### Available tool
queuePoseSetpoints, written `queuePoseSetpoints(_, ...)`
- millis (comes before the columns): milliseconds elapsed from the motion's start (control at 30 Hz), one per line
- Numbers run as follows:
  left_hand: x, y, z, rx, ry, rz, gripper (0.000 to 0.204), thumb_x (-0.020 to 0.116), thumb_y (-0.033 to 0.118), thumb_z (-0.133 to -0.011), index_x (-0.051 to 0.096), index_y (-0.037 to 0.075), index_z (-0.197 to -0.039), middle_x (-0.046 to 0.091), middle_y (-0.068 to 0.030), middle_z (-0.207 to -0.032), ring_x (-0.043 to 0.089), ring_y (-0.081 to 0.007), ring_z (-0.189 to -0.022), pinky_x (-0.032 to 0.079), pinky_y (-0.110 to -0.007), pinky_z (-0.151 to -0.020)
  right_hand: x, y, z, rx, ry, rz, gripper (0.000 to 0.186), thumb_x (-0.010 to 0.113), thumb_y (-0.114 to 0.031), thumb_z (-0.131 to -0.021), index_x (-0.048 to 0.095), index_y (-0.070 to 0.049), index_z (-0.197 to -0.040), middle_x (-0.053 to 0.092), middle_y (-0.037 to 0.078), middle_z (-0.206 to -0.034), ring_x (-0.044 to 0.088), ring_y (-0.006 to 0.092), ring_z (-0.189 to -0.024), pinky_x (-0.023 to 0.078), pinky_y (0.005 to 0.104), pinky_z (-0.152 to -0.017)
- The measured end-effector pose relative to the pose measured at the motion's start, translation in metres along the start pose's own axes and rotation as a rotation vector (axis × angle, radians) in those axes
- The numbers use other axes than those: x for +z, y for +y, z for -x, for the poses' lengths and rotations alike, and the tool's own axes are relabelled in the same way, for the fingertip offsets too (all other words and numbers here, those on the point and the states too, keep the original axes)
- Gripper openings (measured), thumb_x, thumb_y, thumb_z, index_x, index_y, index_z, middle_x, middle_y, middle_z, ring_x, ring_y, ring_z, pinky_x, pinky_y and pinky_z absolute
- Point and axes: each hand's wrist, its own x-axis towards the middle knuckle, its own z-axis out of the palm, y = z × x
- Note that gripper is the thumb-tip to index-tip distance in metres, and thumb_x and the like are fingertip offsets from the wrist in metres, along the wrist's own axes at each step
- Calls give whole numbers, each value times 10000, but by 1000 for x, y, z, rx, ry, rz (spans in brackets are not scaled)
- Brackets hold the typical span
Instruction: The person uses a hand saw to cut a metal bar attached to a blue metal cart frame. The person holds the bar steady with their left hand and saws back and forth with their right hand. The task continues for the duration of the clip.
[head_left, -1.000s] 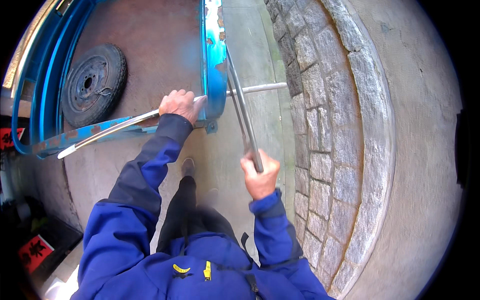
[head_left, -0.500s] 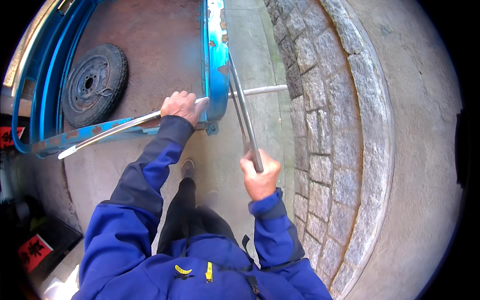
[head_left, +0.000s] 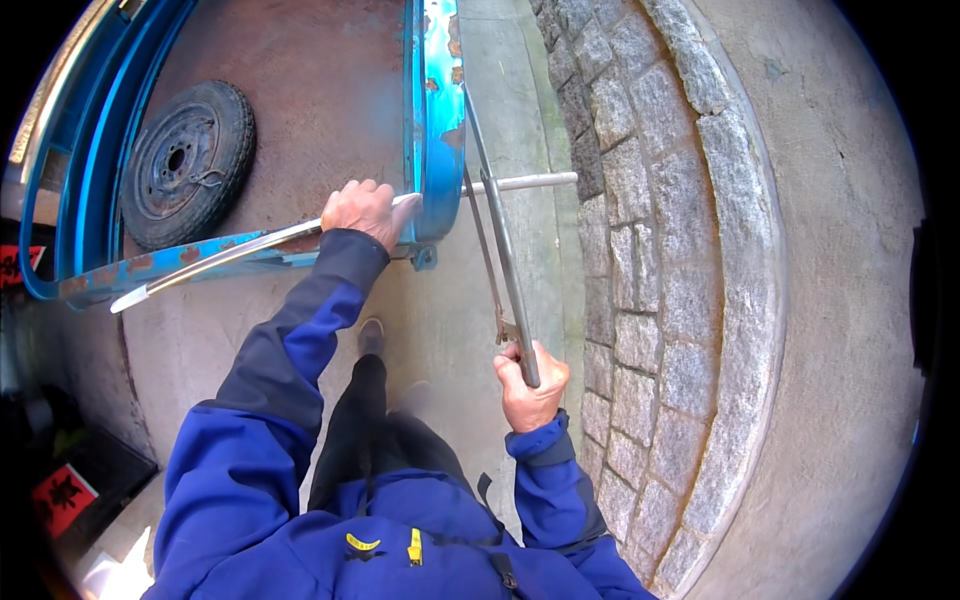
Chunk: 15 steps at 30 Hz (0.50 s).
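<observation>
A long pale metal pipe (head_left: 240, 245) rests across the blue metal cart's corner, its right end jutting past the cart's side. My left hand (head_left: 365, 212) is closed over the pipe, pressing it on the cart rim. At the other side my right hand (head_left: 533, 388) grips the handle end of a hacksaw (head_left: 509, 262). Just outside the cart, the saw's thin blade (head_left: 484, 240) meets the pipe from the near side. A small fitting shows at the blade's near end. Exactly how deep the blade sits in the pipe, I cannot tell.
The blue, rust-chipped cart (head_left: 438, 130) has a brown bed carrying a spare wheel (head_left: 188, 165). Along the right runs a stone-block border (head_left: 655, 270). Red signs (head_left: 65, 498) and dark items stand at lower left. My feet are on the concrete floor (head_left: 450, 300).
My right hand has drawn the hacksaw back toward me and slightly right, so its near-end fitting now shows. My left hand stays on the pipe, which has barely shifted.
</observation>
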Motion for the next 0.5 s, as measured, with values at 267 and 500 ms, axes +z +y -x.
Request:
queuePoseSetpoints(267, 3, 4, -2, 16, 0, 0, 377, 654, 440, -935, 659, 95, -783, 635, -87, -816, 618, -306, -854, 481, -446, -739, 34, -2, -64, 94, 25, -197, 78, 698, -42, -814, 635, 2, -806, 543, 38, -596, 516, 64, -566, 418, 283, -515)
queuePoseSetpoints(500, 3, 0, 0, -4, -18, 9, 360, 659, 426, -932, 671, 93, -796, 643, -90, -826, 625, -310, -859, 487, -447, -742, -4, 16, 25, 28, 9, -6, 98, 733, -60, -788, 649, -13, -803, 627, 114, -649, 638, 218, -573, 486, 343, -558)
